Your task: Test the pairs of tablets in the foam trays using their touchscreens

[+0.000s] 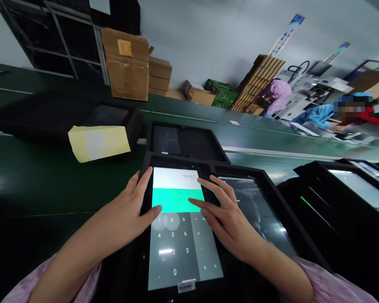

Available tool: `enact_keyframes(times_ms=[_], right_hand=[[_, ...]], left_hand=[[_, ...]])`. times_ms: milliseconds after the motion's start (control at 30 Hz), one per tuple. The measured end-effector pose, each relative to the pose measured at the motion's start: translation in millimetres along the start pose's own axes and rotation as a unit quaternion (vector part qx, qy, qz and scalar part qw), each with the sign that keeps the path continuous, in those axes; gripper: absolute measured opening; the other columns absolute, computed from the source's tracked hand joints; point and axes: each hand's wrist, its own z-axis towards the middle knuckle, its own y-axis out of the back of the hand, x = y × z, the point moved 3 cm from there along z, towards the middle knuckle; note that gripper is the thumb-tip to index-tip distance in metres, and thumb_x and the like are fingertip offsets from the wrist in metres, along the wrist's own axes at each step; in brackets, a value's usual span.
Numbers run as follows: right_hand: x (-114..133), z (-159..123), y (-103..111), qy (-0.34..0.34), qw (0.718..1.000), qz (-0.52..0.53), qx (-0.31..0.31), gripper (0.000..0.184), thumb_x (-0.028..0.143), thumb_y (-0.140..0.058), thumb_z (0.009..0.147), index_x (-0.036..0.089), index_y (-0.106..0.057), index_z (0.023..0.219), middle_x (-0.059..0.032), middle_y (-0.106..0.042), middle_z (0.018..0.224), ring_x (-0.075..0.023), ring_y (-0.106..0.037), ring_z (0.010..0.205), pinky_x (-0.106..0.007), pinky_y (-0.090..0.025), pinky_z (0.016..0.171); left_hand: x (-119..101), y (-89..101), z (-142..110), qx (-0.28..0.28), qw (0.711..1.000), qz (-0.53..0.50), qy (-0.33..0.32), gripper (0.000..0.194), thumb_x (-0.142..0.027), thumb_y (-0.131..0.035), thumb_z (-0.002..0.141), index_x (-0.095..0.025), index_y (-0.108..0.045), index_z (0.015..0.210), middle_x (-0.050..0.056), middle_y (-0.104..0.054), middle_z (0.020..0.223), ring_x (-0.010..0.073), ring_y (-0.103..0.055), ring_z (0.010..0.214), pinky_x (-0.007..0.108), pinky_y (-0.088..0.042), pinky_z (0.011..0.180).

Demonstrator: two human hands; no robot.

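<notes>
A lit tablet point(173, 269) lies in front of me with a calculator on its screen: white and green bands above a grey keypad. A small barcode label sits on its lower edge. My left hand point(131, 210) rests along the tablet's left edge, fingers apart, with the thumb over the screen near the 7 key. Over the right side of the screen is my right hand point(224, 210), its fingers spread and the index fingertip at the green band. Neither hand grasps anything. To the right, a second tablet point(255, 206) with a dark screen lies in a black tray, partly behind my right hand.
Behind stands a black two-part tray point(202, 143) with a dark tablet in it. A yellow paper point(101, 143) hangs on dark foam at left. More tablets point(363, 189) lie far right. Cardboard boxes point(126, 67) stand beyond the green bench point(113, 181). Two people work at the back right.
</notes>
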Motion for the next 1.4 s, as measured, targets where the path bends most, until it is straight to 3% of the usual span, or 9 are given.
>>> enact_keyframes(times_ms=[67,267,433,600,700,833,1033,1167,1400], right_hand=[[0,0,0,0.001,1.0,-0.004,0.014,0.033,0.024,-0.046,0.101,0.026,-0.072,0.122,-0.0076,-0.043,0.154,-0.0356,-0.026,0.147,-0.065,-0.046,0.107],[-8,-4,3,-0.025,0.999,0.01,-0.043,0.034,0.019,-0.043,0.101,0.023,-0.076,0.111,-0.0092,-0.056,0.141,-0.0324,-0.033,0.144,-0.064,-0.047,0.106],[1,2,2,0.012,1.0,0.006,0.003,0.033,0.024,-0.046,0.101,0.026,-0.073,0.119,-0.0087,-0.045,0.153,-0.0355,-0.027,0.148,-0.065,-0.044,0.108],[-28,-3,42,-0.049,0.993,0.024,-0.105,0.033,0.028,-0.044,0.103,0.029,-0.076,0.113,-0.005,-0.056,0.143,-0.0296,-0.038,0.143,-0.059,-0.041,0.112],[-58,-20,58,-0.104,0.988,0.0,-0.111,0.031,0.036,-0.047,0.102,0.033,-0.078,0.105,-0.0028,-0.061,0.138,-0.0306,-0.041,0.14,-0.061,-0.038,0.113],[-86,-43,50,-0.139,0.987,-0.021,-0.072,0.033,0.044,-0.047,0.101,0.033,-0.078,0.108,-0.0036,-0.062,0.137,-0.0333,-0.041,0.139,-0.062,-0.043,0.109],[-92,-50,36,-0.15,0.986,-0.01,-0.071,0.036,0.044,-0.044,0.102,0.034,-0.076,0.113,-0.0029,-0.06,0.14,-0.0313,-0.04,0.14,-0.059,-0.045,0.11],[-92,-51,39,-0.141,0.987,-0.019,-0.079,0.036,0.046,-0.044,0.101,0.034,-0.077,0.111,-0.0029,-0.06,0.139,-0.0326,-0.041,0.139,-0.059,-0.046,0.107],[-92,-59,46,-0.16,0.979,0.018,-0.129,0.034,0.045,-0.045,0.101,0.035,-0.077,0.107,-0.0016,-0.065,0.13,-0.033,-0.053,0.129,-0.058,-0.049,0.103]], left_hand=[[0,0.1,0,0.0,1.0,-0.011,0.008,0.091,-0.083,-0.034,0.085,-0.048,0.012,0.156,-0.005,0.01,0.17,0.0381,-0.025,0.151,0.056,-0.044,0.108],[0,3.1,-3,-0.015,0.999,-0.042,0.007,0.089,-0.086,-0.031,0.084,-0.05,0.008,0.156,-0.008,0.003,0.17,0.0337,-0.025,0.152,0.055,-0.041,0.111],[-1,3.8,-1,-0.031,0.998,-0.044,0.008,0.088,-0.085,-0.032,0.085,-0.05,0.005,0.157,-0.007,0.0,0.171,0.0319,-0.023,0.153,0.055,-0.036,0.115],[2,4.1,1,-0.04,0.998,-0.055,0.001,0.091,-0.087,-0.032,0.083,-0.049,0.003,0.158,-0.007,-0.002,0.17,0.0344,-0.02,0.153,0.06,-0.034,0.115],[0,4.3,3,-0.04,0.997,-0.059,-0.001,0.092,-0.086,-0.03,0.083,-0.046,0.002,0.159,-0.009,-0.004,0.17,0.0317,-0.014,0.155,0.059,-0.034,0.116],[-5,2.0,12,-0.057,0.996,-0.074,0.002,0.091,-0.083,-0.031,0.086,-0.04,-0.003,0.161,-0.007,-0.007,0.17,0.0315,-0.017,0.154,0.058,-0.033,0.118],[-2,0.5,29,-0.115,0.983,-0.143,-0.003,0.091,-0.071,-0.042,0.09,-0.033,-0.003,0.162,-0.006,-0.008,0.17,0.0266,-0.014,0.155,0.05,-0.02,0.125],[0,1.3,35,-0.126,0.978,-0.164,0.011,0.086,-0.062,-0.049,0.091,-0.031,-0.011,0.162,-0.004,-0.016,0.169,0.0265,-0.02,0.154,0.048,-0.021,0.125],[-8,-2.5,42,-0.137,0.966,-0.218,-0.029,0.087,-0.05,-0.057,0.091,-0.03,-0.01,0.162,0.004,-0.023,0.168,0.0283,-0.031,0.15,0.046,-0.031,0.121]])
